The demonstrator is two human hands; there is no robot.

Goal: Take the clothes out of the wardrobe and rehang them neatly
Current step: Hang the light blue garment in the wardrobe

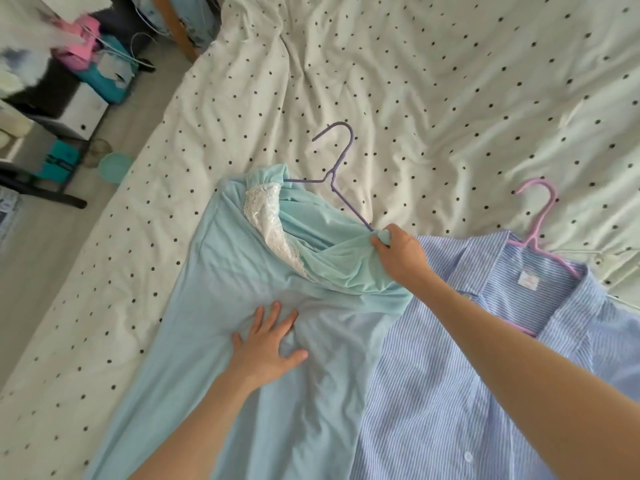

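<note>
A light blue dress (214, 306) with a white lace neckline (270, 223) lies on the bed. A purple hanger (337, 174) sticks out of its neck, with one arm inside the left shoulder and the other bare. My right hand (398, 254) is shut on the dress's right shoulder fabric at the tip of that bare arm. My left hand (266, 348) lies flat with spread fingers on the dress's chest. To the right lies a blue striped shirt (467, 358) on a pink hanger (540, 220), partly under my right forearm.
The bed has a white sheet with black dots (415, 81), rumpled at the back. On the floor to the left stand a stool (72, 112), teal and pink boxes (100, 74), a glass jar (98, 150) and a teal bowl (116, 166). White hangers (616, 252) show at the right edge.
</note>
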